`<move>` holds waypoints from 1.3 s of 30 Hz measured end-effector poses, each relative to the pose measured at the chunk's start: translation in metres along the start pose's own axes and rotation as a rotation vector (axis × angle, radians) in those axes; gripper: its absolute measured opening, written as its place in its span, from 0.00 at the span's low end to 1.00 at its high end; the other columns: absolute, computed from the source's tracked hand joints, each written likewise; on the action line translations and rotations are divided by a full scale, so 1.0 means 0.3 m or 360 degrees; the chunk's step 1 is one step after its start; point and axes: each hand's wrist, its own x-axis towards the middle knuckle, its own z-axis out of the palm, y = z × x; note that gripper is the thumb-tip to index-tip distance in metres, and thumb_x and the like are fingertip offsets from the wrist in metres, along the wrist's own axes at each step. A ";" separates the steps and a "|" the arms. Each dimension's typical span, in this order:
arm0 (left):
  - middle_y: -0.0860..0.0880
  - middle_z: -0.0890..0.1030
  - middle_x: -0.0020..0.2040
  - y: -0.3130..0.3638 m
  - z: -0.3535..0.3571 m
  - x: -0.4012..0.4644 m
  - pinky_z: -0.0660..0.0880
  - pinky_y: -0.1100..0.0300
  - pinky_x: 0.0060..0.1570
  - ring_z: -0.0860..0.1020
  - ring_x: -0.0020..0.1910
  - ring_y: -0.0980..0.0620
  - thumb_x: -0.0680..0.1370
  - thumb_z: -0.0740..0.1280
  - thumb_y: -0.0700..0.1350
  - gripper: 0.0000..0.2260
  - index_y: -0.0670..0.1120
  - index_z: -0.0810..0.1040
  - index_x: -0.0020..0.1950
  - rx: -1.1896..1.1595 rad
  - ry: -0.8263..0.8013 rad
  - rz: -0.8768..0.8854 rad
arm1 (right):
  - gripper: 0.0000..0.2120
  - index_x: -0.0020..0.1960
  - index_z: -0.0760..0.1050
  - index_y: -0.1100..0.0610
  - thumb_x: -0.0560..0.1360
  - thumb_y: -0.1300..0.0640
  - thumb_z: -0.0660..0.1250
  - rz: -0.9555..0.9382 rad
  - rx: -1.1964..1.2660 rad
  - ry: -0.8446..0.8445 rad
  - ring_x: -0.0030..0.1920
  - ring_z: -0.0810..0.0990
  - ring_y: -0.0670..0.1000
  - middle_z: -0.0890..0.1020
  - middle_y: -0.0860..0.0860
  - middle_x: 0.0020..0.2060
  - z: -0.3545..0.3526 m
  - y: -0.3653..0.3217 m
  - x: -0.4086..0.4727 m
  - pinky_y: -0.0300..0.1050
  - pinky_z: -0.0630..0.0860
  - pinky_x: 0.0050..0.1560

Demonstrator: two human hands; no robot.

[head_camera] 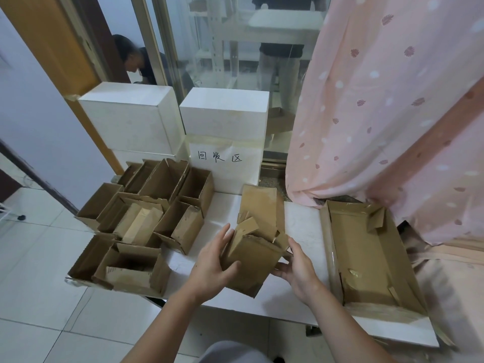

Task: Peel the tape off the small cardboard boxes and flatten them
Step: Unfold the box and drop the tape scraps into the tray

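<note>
Landmark: white table (301, 226).
Held box: small cardboard box (248, 263), flaps open, tilted, over the table's middle near its front edge.
Left hand (213, 265): grip clamped on the box's left side, thumb on its front face, fingers along the left wall.
Right hand (297, 268): at the box's right lower corner, fingers curled beneath it, grip on the box.
Flattened piece: flattened cardboard (262, 208) lying on the table just behind the held box.
Left end of table: cluster of open small boxes (146, 213), packed together.
Right end of table: shallow cardboard tray (366, 255), tape scraps on its walls.
Behind table: white foam boxes (222, 113); paper sign (222, 158) with handwritten characters.
Right of table: pink patterned curtain (387, 113).
</note>
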 end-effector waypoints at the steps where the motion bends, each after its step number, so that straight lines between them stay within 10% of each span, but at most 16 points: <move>1: 0.64 0.62 0.79 -0.002 0.000 0.001 0.75 0.51 0.69 0.67 0.74 0.58 0.77 0.69 0.61 0.37 0.76 0.49 0.77 0.0043 -0.0002 0.0008 | 0.19 0.66 0.79 0.49 0.84 0.42 0.57 0.0026 0.0061 -0.0007 0.54 0.85 0.63 0.81 0.58 0.62 -0.002 0.000 0.001 0.64 0.80 0.60; 8: 0.65 0.71 0.69 0.011 0.018 0.001 0.81 0.52 0.59 0.77 0.66 0.56 0.81 0.68 0.58 0.24 0.76 0.57 0.67 -0.0105 0.0018 -0.0032 | 0.30 0.75 0.67 0.45 0.78 0.32 0.57 0.0028 0.0235 -0.0209 0.60 0.83 0.64 0.78 0.56 0.68 -0.020 0.000 0.000 0.65 0.73 0.69; 14: 0.56 0.72 0.70 0.040 0.044 0.017 0.83 0.53 0.56 0.76 0.65 0.58 0.84 0.65 0.51 0.17 0.68 0.60 0.63 -0.0416 0.0161 -0.0166 | 0.41 0.79 0.53 0.33 0.73 0.31 0.69 -0.0252 -0.0382 -0.0339 0.72 0.72 0.46 0.71 0.41 0.74 0.004 0.015 -0.024 0.57 0.69 0.74; 24: 0.58 0.73 0.66 0.066 0.043 0.025 0.84 0.52 0.52 0.81 0.60 0.55 0.86 0.60 0.47 0.21 0.73 0.56 0.65 -0.0531 0.0195 -0.0151 | 0.31 0.77 0.53 0.30 0.82 0.48 0.66 -0.0463 -0.0920 -0.0293 0.80 0.50 0.43 0.49 0.37 0.80 0.009 0.022 -0.005 0.50 0.55 0.80; 27: 0.67 0.67 0.68 0.070 0.039 0.021 0.79 0.64 0.57 0.75 0.64 0.67 0.87 0.59 0.45 0.23 0.72 0.57 0.69 -0.0395 0.0174 -0.0099 | 0.33 0.79 0.55 0.34 0.81 0.48 0.68 -0.0467 -0.0978 -0.0293 0.77 0.51 0.39 0.46 0.39 0.81 0.000 0.017 -0.005 0.43 0.55 0.76; 34: 0.69 0.55 0.76 0.032 0.036 0.034 0.57 0.82 0.64 0.53 0.67 0.85 0.87 0.58 0.42 0.27 0.60 0.52 0.82 -0.0181 0.0135 -0.0119 | 0.45 0.81 0.53 0.37 0.74 0.47 0.77 -0.0327 -0.0936 -0.0212 0.72 0.63 0.46 0.61 0.43 0.75 -0.009 0.010 -0.003 0.43 0.65 0.70; 39: 0.67 0.59 0.77 0.006 -0.001 0.046 0.66 0.57 0.77 0.60 0.77 0.66 0.88 0.57 0.41 0.28 0.58 0.53 0.84 -0.0512 0.0093 -0.0192 | 0.49 0.76 0.57 0.29 0.65 0.40 0.82 -0.0255 -0.0782 -0.0308 0.70 0.71 0.46 0.69 0.42 0.72 -0.037 -0.005 0.040 0.49 0.72 0.70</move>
